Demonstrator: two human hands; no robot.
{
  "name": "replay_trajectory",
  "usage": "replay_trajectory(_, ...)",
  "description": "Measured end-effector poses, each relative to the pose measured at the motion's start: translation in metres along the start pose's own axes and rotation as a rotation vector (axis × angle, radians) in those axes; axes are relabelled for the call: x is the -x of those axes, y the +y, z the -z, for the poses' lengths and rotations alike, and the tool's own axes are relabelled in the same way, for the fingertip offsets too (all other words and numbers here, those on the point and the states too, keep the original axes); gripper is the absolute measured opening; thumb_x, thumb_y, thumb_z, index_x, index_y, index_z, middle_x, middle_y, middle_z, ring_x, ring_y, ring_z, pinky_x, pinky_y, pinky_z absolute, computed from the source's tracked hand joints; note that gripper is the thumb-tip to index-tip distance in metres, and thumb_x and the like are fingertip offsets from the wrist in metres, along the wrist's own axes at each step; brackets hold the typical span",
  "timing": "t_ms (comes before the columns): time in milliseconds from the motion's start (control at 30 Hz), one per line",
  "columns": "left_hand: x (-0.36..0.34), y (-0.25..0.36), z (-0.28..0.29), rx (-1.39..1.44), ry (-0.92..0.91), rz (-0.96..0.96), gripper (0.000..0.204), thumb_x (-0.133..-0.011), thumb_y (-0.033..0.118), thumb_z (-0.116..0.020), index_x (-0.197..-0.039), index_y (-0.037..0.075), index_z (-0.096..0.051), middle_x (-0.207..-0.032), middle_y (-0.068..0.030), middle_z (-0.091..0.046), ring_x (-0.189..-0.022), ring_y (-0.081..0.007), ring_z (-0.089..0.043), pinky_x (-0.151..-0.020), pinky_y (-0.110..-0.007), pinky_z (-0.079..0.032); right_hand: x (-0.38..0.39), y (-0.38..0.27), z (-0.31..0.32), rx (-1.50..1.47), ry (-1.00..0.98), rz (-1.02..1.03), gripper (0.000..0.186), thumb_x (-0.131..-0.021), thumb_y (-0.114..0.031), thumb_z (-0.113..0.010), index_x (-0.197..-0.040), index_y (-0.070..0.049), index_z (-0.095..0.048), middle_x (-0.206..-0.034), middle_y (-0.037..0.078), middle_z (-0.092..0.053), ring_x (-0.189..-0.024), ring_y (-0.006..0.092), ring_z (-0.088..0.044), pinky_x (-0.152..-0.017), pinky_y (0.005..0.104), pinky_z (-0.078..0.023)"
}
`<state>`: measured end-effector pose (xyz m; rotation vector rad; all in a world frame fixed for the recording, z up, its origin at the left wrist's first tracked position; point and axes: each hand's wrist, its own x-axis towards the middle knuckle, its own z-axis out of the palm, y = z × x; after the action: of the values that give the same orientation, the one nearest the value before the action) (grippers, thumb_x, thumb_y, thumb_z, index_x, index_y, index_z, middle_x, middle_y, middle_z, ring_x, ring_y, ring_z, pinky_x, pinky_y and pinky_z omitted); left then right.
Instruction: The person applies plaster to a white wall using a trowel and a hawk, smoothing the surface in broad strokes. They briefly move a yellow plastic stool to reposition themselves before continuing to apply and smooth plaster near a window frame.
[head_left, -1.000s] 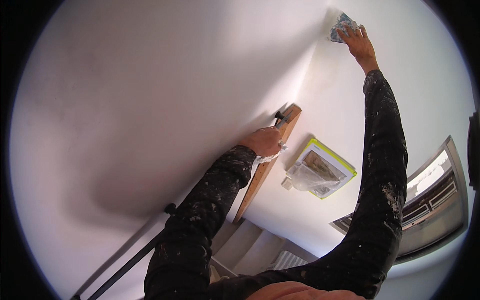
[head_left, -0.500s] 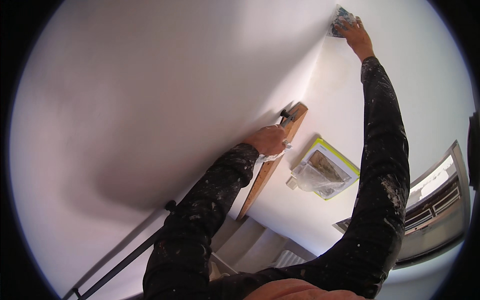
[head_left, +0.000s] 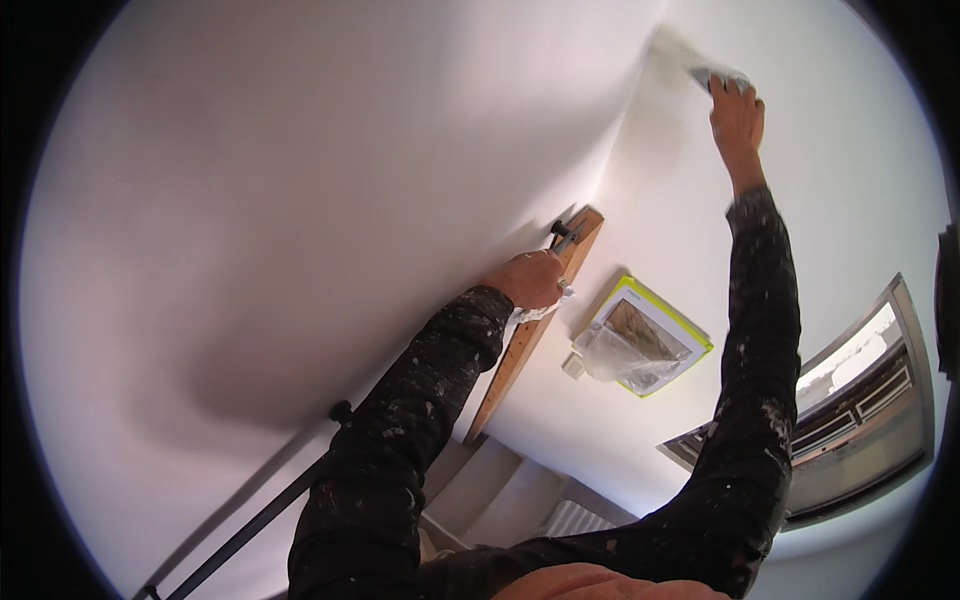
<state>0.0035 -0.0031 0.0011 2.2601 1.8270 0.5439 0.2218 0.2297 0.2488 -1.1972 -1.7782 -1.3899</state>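
Observation:
High on the right-hand white wall (head_left: 860, 150), my right hand (head_left: 738, 118) grips a flat grey-blue spreader (head_left: 722, 78). Seen nearly edge-on, it lies close against the wall, right of the corner. Greyish smudges mark the wall to the left of it. Lower down, my left hand (head_left: 532, 279) is closed round the upper end of a dark handrail (head_left: 568, 241) on the left wall. A crumpled white cloth or sheet (head_left: 537, 311) pokes out beneath that hand. Both black sleeves are spattered with pale paint.
A wooden board (head_left: 515, 362) slants along the corner behind my left hand. A yellow-edged white panel (head_left: 650, 335) under loose clear plastic is on the right wall, beside a small switch box (head_left: 573, 366). Steps (head_left: 485, 490), a ribbed radiator (head_left: 577, 520) and a window (head_left: 865, 420) lie below.
My right hand has moved down and slightly right with the spreader, which has turned from face-on to nearly edge-on. The left hand stays on the handrail.

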Motion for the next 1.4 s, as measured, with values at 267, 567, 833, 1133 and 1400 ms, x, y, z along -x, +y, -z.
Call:
replay_trajectory(267,-0.005,-0.009,-0.009,-0.001,0.024,-0.046,0.035,-0.087,0.022,-0.061,-0.108,-0.007,-0.061,-0.115,-0.0268,-0.063,-0.111,-0.0396,-0.062,-0.099,-0.046,-0.047,-0.108,-0.025,-0.024,0.101,0.276,-0.008,0.018,-0.090,-0.017,-0.059,-0.104,-0.009,-0.066,-0.100,0.007,-0.067,-0.094,0.0260,-0.065,-0.072,0.0375,-0.057)
replay_trajectory(567,0.004,0.002,0.002,0.038,0.000,0.026,0.037,-0.089,0.024,-0.062,-0.112,-0.005,-0.061,-0.116,-0.0254,-0.063,-0.111,-0.0384,-0.062,-0.098,-0.045,-0.048,-0.013,-0.091,-0.104,-0.300,0.210,0.187,0.013,-0.091,-0.017,-0.055,-0.096,-0.005,-0.057,-0.087,0.016,-0.067,-0.078,0.0346,-0.070,-0.063,0.0446,-0.059)
replay_trajectory(833,0.006,-0.013,-0.002,-0.013,0.022,0.038,0.036,-0.089,0.024,-0.062,-0.108,-0.007,-0.062,-0.108,-0.0271,-0.066,-0.106,-0.0387,-0.064,-0.095,-0.045,-0.049,0.077,-0.138,-0.051,-0.337,-0.151,0.155,0.024,-0.088,-0.010,-0.054,-0.111,-0.005,-0.061,-0.108,0.012,-0.062,-0.097,0.0327,-0.064,-0.076,0.0449,-0.059)
replay_trajectory(1133,0.002,-0.004,-0.004,0.014,0.045,-0.012,0.038,-0.089,0.025,-0.060,-0.112,-0.005,-0.061,-0.114,-0.0259,-0.064,-0.109,-0.0387,-0.063,-0.098,-0.046,-0.048,-0.075,-0.025,-0.042,0.067,0.042,-0.044,0.046,-0.098,-0.025,-0.051,-0.143,-0.022,-0.048,-0.139,0.006,-0.055,-0.124,0.0348,-0.054,-0.098,0.0711,-0.037)
replay_trajectory(1400,0.003,0.000,0.003,0.006,-0.077,0.086,0.044,-0.091,0.030,-0.059,-0.121,-0.002,-0.060,-0.125,-0.0230,-0.060,-0.119,-0.0364,-0.058,-0.103,-0.044,-0.044,0.115,-0.113,-0.080,-0.010,-0.227,0.222,0.052,-0.092,-0.018,-0.055,-0.144,-0.023,-0.049,-0.148,0.006,-0.050,-0.131,0.0377,-0.049,-0.104,0.0710,-0.031)
